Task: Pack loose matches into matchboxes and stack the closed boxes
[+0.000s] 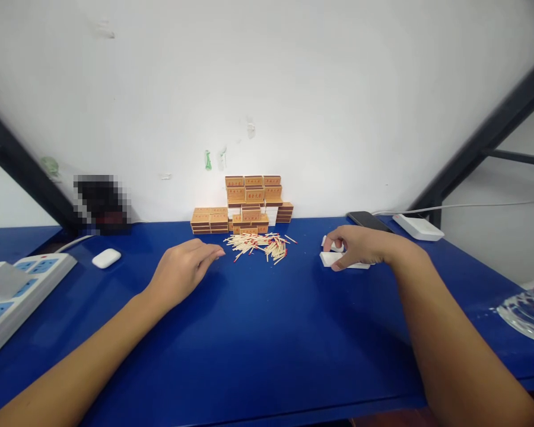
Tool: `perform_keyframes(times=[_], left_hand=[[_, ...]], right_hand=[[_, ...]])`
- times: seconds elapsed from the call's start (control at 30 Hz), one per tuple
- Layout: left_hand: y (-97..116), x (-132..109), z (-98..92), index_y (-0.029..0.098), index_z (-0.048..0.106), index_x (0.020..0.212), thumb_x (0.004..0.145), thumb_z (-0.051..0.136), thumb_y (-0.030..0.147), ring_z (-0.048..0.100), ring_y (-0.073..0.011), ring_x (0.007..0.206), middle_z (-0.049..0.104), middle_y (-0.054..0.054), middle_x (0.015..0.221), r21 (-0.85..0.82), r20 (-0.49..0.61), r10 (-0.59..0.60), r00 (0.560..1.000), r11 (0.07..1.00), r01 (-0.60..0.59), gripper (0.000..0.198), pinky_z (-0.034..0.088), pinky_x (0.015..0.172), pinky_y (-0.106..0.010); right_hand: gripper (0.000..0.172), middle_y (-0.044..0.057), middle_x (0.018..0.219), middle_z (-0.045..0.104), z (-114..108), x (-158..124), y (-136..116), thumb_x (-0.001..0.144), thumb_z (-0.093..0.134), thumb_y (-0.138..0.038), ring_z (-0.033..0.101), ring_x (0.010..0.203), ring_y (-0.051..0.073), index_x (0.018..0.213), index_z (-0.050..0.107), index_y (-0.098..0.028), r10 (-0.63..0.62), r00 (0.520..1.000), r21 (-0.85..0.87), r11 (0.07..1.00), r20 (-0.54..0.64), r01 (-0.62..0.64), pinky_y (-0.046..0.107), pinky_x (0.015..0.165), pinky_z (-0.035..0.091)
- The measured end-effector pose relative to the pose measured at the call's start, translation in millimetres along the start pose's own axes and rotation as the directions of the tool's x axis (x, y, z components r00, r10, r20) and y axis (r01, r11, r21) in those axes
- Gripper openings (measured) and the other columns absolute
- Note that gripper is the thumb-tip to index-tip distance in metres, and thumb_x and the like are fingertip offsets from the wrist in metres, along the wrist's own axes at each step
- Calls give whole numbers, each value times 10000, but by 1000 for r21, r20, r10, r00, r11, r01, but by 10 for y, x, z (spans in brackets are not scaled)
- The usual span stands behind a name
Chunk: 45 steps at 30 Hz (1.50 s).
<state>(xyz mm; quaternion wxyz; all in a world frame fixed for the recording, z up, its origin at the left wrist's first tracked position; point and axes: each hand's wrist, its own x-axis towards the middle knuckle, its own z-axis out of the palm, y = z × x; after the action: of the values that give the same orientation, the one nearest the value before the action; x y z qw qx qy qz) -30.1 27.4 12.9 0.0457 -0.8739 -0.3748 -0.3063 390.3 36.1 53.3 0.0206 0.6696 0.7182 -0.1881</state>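
On the blue table, my left hand [186, 268] is closed just left of a loose heap of red-tipped matches [273, 244]. Its fingers press together, and whatever may be between the tips is hidden. To the right, my right hand [360, 244] has its thumb and fingers closed around a small white matchbox tray [327, 259]. Other white pieces lie beneath and behind that hand, partly covered by it. Behind the matches, orange-brown matchboxes [254, 194] stand stacked against the wall, with a lower block of matchboxes [209, 220] at their left.
A white earbud case [107, 258] and a power strip [24, 290] are on the left. Beyond my right hand lie a dark phone [368, 220] and a white box [418, 227] with a cable. Clear plastic [529, 311] sits at the right edge.
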Motion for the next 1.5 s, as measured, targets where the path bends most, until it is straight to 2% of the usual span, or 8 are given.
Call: perform_keyframes(times=[0.17,0.33,0.43,0.7,0.93,1.03,1.3,1.5], left_hand=[[157,5,-12,205,753,856,1017,621,485,684,-185,751,763,-46,838,-51,17,2,1000,999,-1,348,534,720,-320],[317,-10,14,191,758,1135,926,688,627,709,-251,913,787,-88,983,-108,95,66,993,993,-55,489,569,817,-390],[348,-32,64,180,716,1265,850,724,704,688,-291,982,762,-117,1075,-125,200,83,976,990,-58,669,574,855,-442],[372,-64,159,149,703,1289,915,690,640,637,-289,1016,708,-118,1109,-137,245,34,969,991,-1,618,545,931,-473],[424,-76,211,152,701,1297,921,694,622,618,-292,1037,697,-119,1155,-149,251,14,968,988,24,602,530,954,-483],[418,-77,212,167,731,1220,915,716,598,614,-279,1012,691,-105,1123,-164,254,16,967,986,27,528,527,944,-469],[378,-63,195,195,757,1060,930,739,509,606,-252,964,683,-71,1058,-194,269,13,963,980,41,340,521,889,-443],[368,-52,197,190,744,1073,936,733,505,603,-248,965,683,-73,1059,-189,260,31,965,982,19,344,525,891,-437]], right_hand=[[288,77,1008,688,74,-52,-371,675,841,-376,653,843,242,928,804,-242,-164,986,-31,986,-30,163,339,687,485],[252,60,1038,692,398,-130,-1013,840,783,-356,610,918,219,1055,750,-229,-528,836,64,839,-150,541,341,795,480],[299,42,999,686,525,-133,-1225,878,784,-417,597,884,197,1105,731,-229,-605,775,162,759,-181,630,322,774,470],[182,32,809,671,426,50,-1003,983,609,-303,561,730,170,952,748,-190,-419,803,25,881,-423,473,303,673,393],[125,3,733,671,501,-102,-1138,907,649,-240,564,668,148,805,716,-211,-517,840,74,843,-166,534,288,626,395],[154,1,742,676,486,-124,-1152,942,613,-274,569,669,151,858,731,-222,-545,832,155,818,-103,554,282,618,416],[214,65,944,680,376,173,-711,898,633,-234,601,783,198,1082,740,-215,-454,841,-30,884,-293,467,331,728,471],[330,85,1098,623,510,180,-756,927,638,-243,627,946,229,1249,707,-265,-498,822,-19,858,-275,513,396,893,521]])
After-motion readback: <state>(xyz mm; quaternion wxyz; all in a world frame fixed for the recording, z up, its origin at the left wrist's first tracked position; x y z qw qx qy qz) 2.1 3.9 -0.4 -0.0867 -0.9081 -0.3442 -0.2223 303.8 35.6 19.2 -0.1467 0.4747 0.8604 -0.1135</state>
